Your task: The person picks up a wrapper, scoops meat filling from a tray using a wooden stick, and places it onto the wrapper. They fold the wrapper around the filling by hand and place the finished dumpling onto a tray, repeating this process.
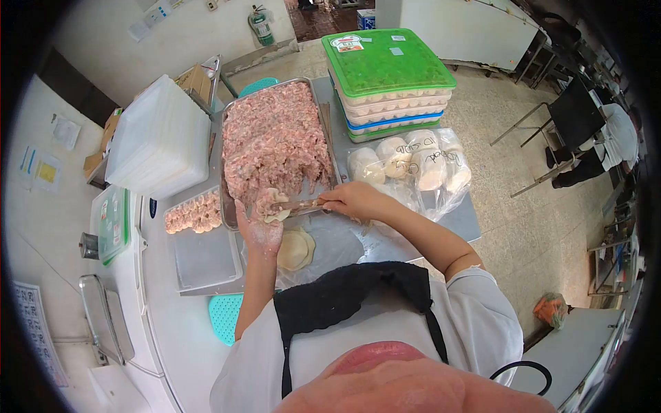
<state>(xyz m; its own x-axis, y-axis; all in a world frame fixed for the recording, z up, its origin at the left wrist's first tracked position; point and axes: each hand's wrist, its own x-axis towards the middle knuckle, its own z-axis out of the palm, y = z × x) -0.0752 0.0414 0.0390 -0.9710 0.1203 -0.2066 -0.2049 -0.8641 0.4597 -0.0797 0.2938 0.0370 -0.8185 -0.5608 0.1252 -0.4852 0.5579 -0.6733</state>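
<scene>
My left hand (261, 234), dusted with flour, cups a round dumpling wrapper (279, 216) with a lump of meat filling on it. My right hand (356, 199) grips a wooden spatula (301, 204), whose far end lies against the filling above the wrapper. Just beyond both hands is a large metal tray (334, 160) heaped with minced meat (275, 134), scooped lower at the near side. A small stack of round wrappers (295, 249) lies on plastic near my left wrist. Left of it, filled dumplings (194, 212) sit in rows in a shallow plastic tray (206, 260).
Behind right stand stacked dumpling trays under a green lid (389, 62). Bagged dough balls (413, 162) lie in front of them. Translucent trays (158, 138) are piled at the left. Turquoise stools (226, 318) stand beside the table. At far right, a person (616, 141) is near a black chair (578, 113).
</scene>
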